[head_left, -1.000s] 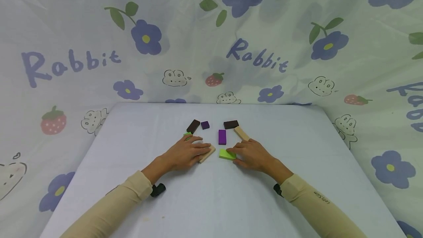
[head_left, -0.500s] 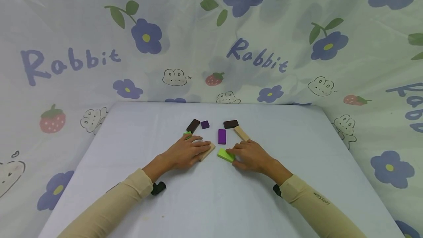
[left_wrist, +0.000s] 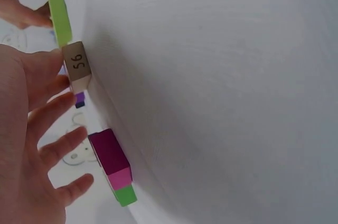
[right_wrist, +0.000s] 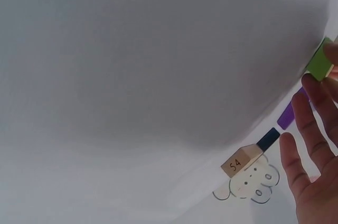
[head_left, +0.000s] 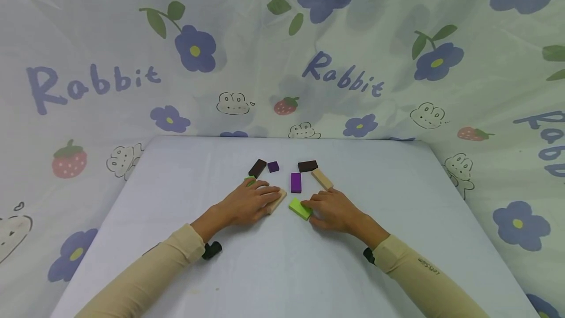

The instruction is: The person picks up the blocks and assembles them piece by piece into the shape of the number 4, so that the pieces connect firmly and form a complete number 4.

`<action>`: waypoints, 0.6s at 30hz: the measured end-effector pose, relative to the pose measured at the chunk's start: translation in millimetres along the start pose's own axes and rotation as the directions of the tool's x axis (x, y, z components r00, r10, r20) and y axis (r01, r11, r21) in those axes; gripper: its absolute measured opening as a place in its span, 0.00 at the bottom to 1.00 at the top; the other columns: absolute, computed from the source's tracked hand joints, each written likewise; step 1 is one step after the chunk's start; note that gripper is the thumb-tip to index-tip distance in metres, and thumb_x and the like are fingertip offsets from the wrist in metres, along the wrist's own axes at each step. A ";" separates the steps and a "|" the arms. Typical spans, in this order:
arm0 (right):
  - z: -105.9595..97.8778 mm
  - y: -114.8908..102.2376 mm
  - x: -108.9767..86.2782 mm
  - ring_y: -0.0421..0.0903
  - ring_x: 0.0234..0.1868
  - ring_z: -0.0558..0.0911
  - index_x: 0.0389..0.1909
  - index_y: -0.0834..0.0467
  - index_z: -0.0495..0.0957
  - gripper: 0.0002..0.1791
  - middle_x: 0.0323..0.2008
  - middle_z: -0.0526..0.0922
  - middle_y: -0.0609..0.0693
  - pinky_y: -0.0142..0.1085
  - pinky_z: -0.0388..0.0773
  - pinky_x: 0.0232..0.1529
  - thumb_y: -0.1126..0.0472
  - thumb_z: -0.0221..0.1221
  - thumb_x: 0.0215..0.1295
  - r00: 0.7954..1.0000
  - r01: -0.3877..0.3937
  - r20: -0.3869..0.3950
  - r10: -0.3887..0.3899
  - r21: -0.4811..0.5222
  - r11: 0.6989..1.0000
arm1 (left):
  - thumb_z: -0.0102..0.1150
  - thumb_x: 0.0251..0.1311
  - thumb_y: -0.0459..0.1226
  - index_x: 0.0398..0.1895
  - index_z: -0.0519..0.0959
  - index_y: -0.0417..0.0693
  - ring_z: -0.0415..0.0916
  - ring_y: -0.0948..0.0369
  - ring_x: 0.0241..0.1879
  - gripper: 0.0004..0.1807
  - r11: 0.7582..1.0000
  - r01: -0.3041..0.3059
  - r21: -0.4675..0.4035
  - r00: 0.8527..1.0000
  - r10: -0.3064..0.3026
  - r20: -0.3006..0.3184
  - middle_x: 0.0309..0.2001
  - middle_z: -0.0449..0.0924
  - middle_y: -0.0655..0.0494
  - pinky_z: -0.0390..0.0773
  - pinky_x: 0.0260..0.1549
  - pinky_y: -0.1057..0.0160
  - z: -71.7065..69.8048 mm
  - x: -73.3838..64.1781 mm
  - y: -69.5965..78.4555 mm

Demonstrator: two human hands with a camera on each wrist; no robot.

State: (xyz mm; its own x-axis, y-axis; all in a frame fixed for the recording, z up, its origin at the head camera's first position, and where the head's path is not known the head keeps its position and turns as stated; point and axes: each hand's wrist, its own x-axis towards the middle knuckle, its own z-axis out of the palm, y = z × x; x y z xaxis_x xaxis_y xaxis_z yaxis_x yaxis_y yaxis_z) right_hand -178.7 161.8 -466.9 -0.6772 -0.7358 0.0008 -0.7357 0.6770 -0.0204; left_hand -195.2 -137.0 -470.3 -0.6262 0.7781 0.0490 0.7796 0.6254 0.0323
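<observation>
My left hand [head_left: 248, 204] holds a plain wooden block [head_left: 277, 202] between thumb and fingers; in the left wrist view that block [left_wrist: 77, 66] shows a number on its end. A magenta block [left_wrist: 110, 152] lies below the spread other fingers, against a green block [left_wrist: 125, 195]; from the head view the magenta one is hidden. My right hand [head_left: 334, 211] pinches a lime-green block [head_left: 299, 208] at its right end, lying slanted on the table. Between and beyond the hands sits a purple block [head_left: 296, 183].
Two dark brown blocks [head_left: 307, 166] and a small dark purple block [head_left: 273, 166] lie farther back. A second wooden block [head_left: 322, 179] lies just beyond my right hand. The white table [head_left: 282, 269] ends at a printed cloth [head_left: 260, 53].
The lime-green block has turned from nearly level to slanted and shifted slightly left in my right hand. My left hand and its wooden block have barely moved; the block is turned slightly steeper.
</observation>
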 end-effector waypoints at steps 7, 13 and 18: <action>0.7 -0.9 0.4 0.44 0.49 0.83 0.59 0.49 0.83 0.21 0.46 0.87 0.43 0.51 0.77 0.58 0.51 0.64 0.65 1.000 0.008 -0.017 -0.009 -0.020 1.000 | 0.52 0.74 0.50 0.73 0.71 0.52 0.64 0.51 0.70 0.28 1.000 0.019 0.001 1.000 -0.019 0.011 0.72 0.69 0.57 0.60 0.68 0.38 -1.1 2.4 0.0; 1.0 -1.7 0.4 0.43 0.49 0.83 0.56 0.49 0.85 0.20 0.46 0.86 0.42 0.49 0.77 0.58 0.48 0.66 0.64 0.998 0.030 -0.047 -0.031 -0.019 0.999 | 0.51 0.73 0.54 0.73 0.71 0.52 0.62 0.51 0.73 0.30 0.999 0.023 0.022 0.999 -0.023 0.023 0.74 0.66 0.56 0.59 0.70 0.40 0.7 5.1 -1.6; 0.3 -2.1 -0.2 0.44 0.53 0.82 0.55 0.49 0.85 0.21 0.51 0.85 0.43 0.49 0.77 0.59 0.46 0.67 0.63 0.997 0.042 -0.058 -0.042 0.007 0.999 | 0.51 0.73 0.55 0.71 0.72 0.50 0.61 0.51 0.73 0.31 1.000 0.026 0.006 0.999 -0.026 0.021 0.74 0.66 0.55 0.59 0.70 0.41 1.1 8.3 -2.0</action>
State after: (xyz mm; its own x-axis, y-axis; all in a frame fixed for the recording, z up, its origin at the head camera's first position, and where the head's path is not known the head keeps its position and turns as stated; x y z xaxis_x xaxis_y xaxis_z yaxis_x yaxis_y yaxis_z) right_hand -177.0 160.5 -467.1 -0.6454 -0.7615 0.0600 -0.7637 0.6450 -0.0274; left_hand -201.9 -131.8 -471.1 -0.6461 0.7627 0.0273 0.7632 0.6456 0.0277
